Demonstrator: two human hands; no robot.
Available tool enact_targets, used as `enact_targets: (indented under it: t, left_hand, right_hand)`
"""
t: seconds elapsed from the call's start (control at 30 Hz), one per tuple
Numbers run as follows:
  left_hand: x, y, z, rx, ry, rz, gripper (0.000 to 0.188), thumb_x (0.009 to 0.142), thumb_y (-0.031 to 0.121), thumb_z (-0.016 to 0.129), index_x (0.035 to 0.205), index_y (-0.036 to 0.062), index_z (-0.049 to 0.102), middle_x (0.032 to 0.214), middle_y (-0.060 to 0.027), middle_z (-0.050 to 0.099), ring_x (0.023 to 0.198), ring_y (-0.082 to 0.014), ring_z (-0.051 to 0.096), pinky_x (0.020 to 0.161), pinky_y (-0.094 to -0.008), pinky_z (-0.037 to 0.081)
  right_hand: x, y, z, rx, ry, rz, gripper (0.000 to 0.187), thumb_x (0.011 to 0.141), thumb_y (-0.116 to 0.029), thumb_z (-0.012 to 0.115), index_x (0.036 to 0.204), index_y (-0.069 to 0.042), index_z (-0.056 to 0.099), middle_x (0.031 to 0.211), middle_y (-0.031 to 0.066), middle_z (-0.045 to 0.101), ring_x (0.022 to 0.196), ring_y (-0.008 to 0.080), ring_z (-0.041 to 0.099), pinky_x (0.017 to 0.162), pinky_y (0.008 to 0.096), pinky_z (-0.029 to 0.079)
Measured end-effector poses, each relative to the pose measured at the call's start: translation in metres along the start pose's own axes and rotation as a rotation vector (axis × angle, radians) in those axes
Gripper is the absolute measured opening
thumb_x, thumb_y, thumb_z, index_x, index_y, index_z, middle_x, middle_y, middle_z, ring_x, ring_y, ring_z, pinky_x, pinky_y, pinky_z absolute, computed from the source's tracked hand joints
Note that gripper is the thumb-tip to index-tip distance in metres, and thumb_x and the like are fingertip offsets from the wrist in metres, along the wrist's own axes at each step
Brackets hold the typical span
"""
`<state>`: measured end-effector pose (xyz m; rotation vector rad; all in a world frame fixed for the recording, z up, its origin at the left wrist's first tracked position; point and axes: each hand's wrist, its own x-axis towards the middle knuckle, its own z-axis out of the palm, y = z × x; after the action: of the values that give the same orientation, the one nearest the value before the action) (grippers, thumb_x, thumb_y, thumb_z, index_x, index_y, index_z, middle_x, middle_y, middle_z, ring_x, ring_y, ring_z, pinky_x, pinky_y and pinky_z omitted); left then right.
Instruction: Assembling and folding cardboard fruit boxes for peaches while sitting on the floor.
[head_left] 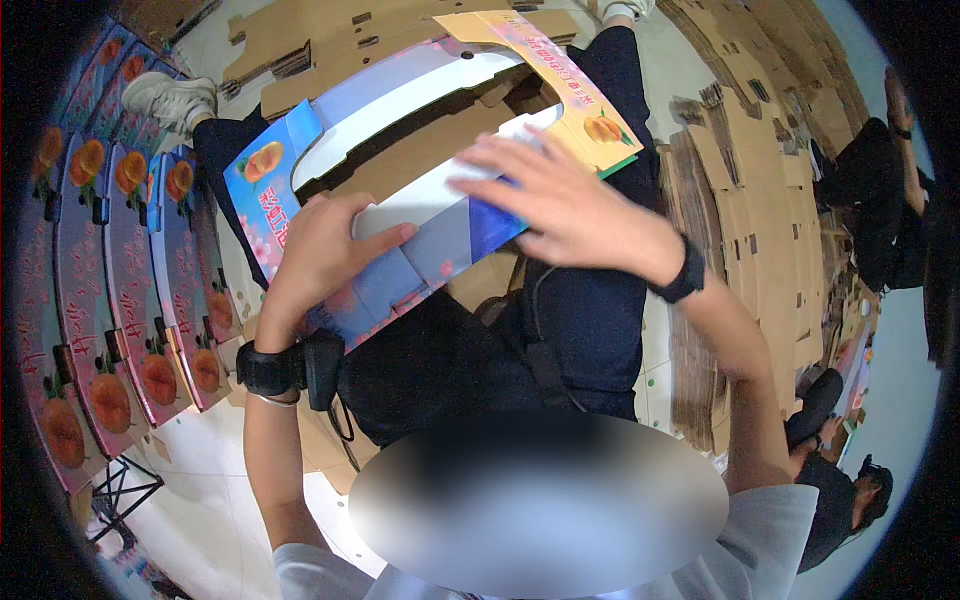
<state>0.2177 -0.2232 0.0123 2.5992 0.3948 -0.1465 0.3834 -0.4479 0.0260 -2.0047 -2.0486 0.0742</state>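
A printed cardboard fruit box [420,262] rests across my lap, its top an open slot with white inner flaps around it. Blue, pink and yellow panels with orange fruit pictures cover its outside. At the near left corner, my left hand [325,245] grips the box edge, thumb along the near panel and fingers over the rim. My right hand [565,200] lies over the near right flap, its fingers stretched out and slightly blurred. Plain brown cardboard shows inside the slot.
Finished-looking printed boxes [130,270] stand in a row at left. Stacks of flat brown cardboard [740,230] lie at right, with more cardboard [330,40] on the floor ahead. Another person [835,495] sits at the lower right, and a further person's arm shows at the upper right.
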Motion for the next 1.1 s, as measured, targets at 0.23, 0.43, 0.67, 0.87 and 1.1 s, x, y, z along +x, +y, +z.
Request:
enact_targets:
  t: [0.23,0.43,0.67,0.87,1.1]
  left_hand:
    - [0.0,-0.002,0.014,0.027,0.168,0.081,0.044,0.083,0.046,0.067,0.08,0.0027,0.066,0.07,-0.0204,0.059,0.072,-0.0378,0.056,0.064,-0.0449,0.042]
    - [0.001,-0.001,0.014,0.012,0.148,0.042,0.047,0.085,0.047,0.064,0.074,0.0021,0.064,0.067,-0.022,0.058,0.07,-0.0402,0.054,0.062,-0.0477,0.04]
    - [-0.002,-0.001,0.016,0.017,0.195,0.083,0.049,0.086,0.048,0.062,0.071,0.0015,0.062,0.063,-0.0222,0.056,0.067,-0.041,0.053,0.06,-0.0475,0.039]
    - [-0.002,-0.004,0.018,-0.018,0.241,0.125,0.046,0.086,0.045,0.064,0.069,0.0019,0.062,0.062,-0.0206,0.055,0.065,-0.0393,0.051,0.059,-0.0466,0.038]
    - [-0.006,-0.001,0.019,-0.036,0.255,0.1,0.045,0.086,0.044,0.065,0.069,0.0023,0.061,0.06,-0.0192,0.055,0.064,-0.0376,0.052,0.058,-0.0457,0.038]
  right_hand:
    - [0.02,-0.079,0.041,0.357,0.307,0.199,0.027,0.074,-0.004,0.062,0.101,-0.006,0.059,0.104,0.0092,0.054,0.102,0.0279,0.053,0.088,0.0403,0.041]
    - [0.034,-0.103,0.054,0.239,0.466,0.45,0.012,0.077,-0.005,0.063,0.086,-0.004,0.055,0.086,0.0089,0.052,0.083,0.0254,0.053,0.072,0.037,0.039]
    - [0.047,-0.094,0.062,0.371,0.536,0.41,0.015,0.081,-0.012,0.063,0.073,-0.002,0.055,0.074,0.0094,0.052,0.073,0.0276,0.053,0.071,0.0402,0.039]
    - [0.035,-0.091,0.059,0.545,0.46,0.401,0.019,0.082,-0.016,0.065,0.069,-0.004,0.059,0.071,0.0068,0.053,0.072,0.0265,0.052,0.067,0.0373,0.036]
    - [0.033,-0.082,0.059,0.624,0.394,0.375,0.023,0.083,-0.019,0.066,0.069,-0.002,0.059,0.067,0.0083,0.052,0.07,0.0265,0.052,0.066,0.0376,0.037]
